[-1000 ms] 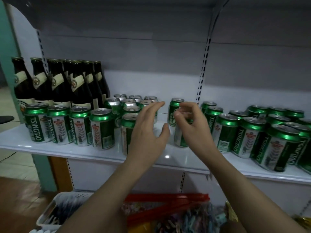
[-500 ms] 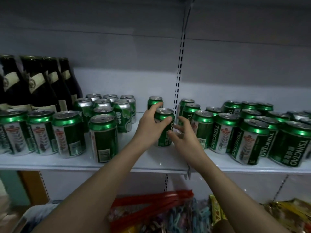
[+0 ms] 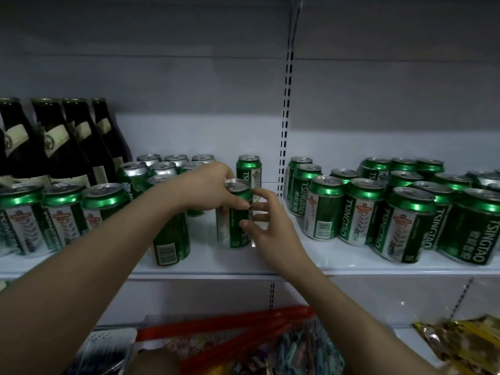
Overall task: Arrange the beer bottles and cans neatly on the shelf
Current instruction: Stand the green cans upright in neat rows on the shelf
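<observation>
- A green Tsingtao can, upright mid-shelf, is gripped at the rim by the left hand.
- It is touched lightly by the right hand, fingers seemingly spread.
- The can behind could be toppled if the held can is pushed back crookedly.

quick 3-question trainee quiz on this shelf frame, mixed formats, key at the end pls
1. True or false: the left hand grips the top of a green can that stands upright on the shelf.
2. Where do the dark bottles stand? A) far left, behind cans B) far right C) on the shelf below
3. Fill in: the fingers of the right hand touch the can's ____ side.

Key
1. True
2. A
3. Right
</observation>
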